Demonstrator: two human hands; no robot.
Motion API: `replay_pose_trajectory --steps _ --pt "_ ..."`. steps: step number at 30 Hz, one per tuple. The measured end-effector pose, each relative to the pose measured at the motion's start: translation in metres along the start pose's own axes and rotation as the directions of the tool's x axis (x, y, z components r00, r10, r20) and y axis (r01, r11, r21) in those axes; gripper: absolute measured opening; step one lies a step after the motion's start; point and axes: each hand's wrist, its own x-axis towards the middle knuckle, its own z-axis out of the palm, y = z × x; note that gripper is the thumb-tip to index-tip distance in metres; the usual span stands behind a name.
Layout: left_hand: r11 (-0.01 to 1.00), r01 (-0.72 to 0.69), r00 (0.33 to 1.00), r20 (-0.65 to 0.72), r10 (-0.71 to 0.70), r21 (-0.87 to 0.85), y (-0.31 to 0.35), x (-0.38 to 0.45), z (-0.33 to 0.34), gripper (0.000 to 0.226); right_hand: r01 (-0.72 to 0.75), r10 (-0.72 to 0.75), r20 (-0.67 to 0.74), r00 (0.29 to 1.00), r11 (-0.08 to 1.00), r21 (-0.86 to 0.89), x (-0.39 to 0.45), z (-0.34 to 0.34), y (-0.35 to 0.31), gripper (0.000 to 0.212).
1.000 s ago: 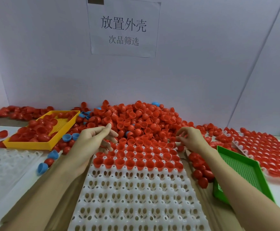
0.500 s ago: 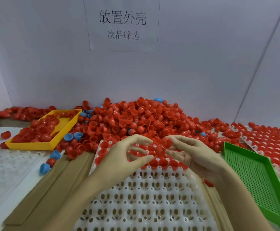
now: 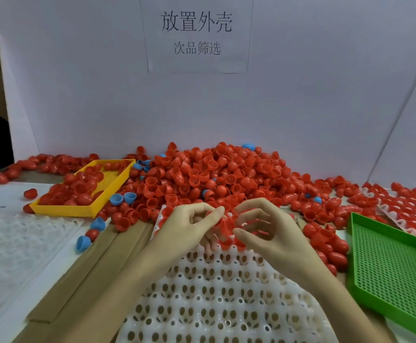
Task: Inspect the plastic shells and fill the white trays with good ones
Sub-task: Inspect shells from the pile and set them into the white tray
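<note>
A red shell (image 3: 223,225) is pinched between the left hand (image 3: 189,229) and right hand (image 3: 266,233), fingers curled around it, above the far edge of the white tray (image 3: 214,293); the shell pile (image 3: 214,174) lies at twelve o'clock, a green tray (image 3: 350,243) at three.

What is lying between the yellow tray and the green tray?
In the head view, the big pile of red shells fills that stretch, and nearer the camera both hands, left hand and right hand, work over the white tray.
</note>
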Motion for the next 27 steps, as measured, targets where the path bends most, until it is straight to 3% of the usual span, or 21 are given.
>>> replay_pose_trajectory --steps 3,8,10,12,15,19,22,27 --pt "0.995 0.013 1.0 0.003 -0.014 0.097 0.0 0.003 -0.009 0.042 0.208 -0.205 0.039 0.978 0.959 -0.191 -0.003 0.011 -0.002 0.037" --pt "0.988 -0.109 0.994 0.045 0.104 0.113 0.006 0.005 -0.039 0.029 0.255 -0.268 -0.061 0.961 0.952 -0.167 0.003 0.024 -0.014 0.026" --pt "0.974 -0.17 0.985 0.003 0.172 0.149 0.005 0.005 -0.047 0.031 0.217 -0.224 -0.06 0.973 0.972 -0.093 0.014 0.026 -0.024 0.015" --pt "0.924 -0.25 0.959 -0.054 0.277 0.289 0.001 0.005 -0.051 0.039 0.159 -0.159 0.025 0.987 0.987 -0.001 0.026 0.029 -0.035 0.01" --pt "0.818 -0.352 0.914 -0.021 0.405 0.456 -0.004 0.005 -0.054 0.042 0.137 -0.139 0.09 0.986 0.99 0.028 0.04 0.04 -0.046 0.009" --pt "0.791 -0.357 0.906 -0.022 0.423 0.496 -0.012 0.007 -0.066 0.039 0.147 -0.135 0.133 0.982 0.986 -0.08 0.057 0.055 -0.052 0.002" --pt "0.801 -0.31 0.909 -0.088 0.408 0.512 -0.017 0.009 -0.077 0.037 0.151 -0.132 0.128 0.983 0.977 -0.153 0.062 0.063 -0.048 0.011" --pt "0.845 -0.298 0.909 -0.139 0.394 0.444 -0.017 0.008 -0.079 0.045 0.029 -0.029 0.024 0.999 0.999 -0.027 0.063 0.071 -0.037 0.018"
